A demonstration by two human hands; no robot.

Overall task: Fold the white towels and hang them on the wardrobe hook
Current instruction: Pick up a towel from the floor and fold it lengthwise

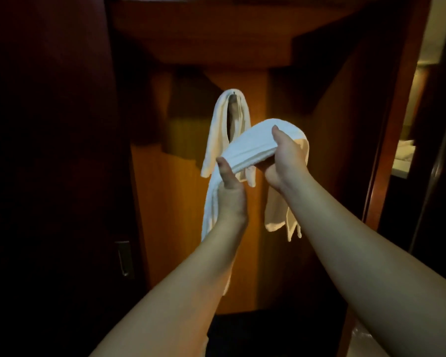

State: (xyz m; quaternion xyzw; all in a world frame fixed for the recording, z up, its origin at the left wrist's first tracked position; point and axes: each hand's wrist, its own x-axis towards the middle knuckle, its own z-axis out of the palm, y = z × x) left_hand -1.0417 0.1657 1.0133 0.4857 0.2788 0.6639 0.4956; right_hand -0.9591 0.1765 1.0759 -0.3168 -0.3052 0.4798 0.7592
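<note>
One white towel [218, 130] hangs draped over a small metal hook [234, 93] on the wooden back panel of the wardrobe. A second white towel [250, 146], folded into a long strip, is held up in front of it. My left hand [229, 186] grips the strip's lower left part, thumb on top. My right hand [285, 155] grips its upper right part. Both ends of the held towel hang down, one behind my left forearm, the other below my right wrist.
The orange-brown wardrobe back panel [175, 215] is lit; a shelf [204, 47] juts out above the hook. A dark door with a metal handle [124, 258] stands at the left. At the right, a wooden door frame [386, 150] borders a dim room.
</note>
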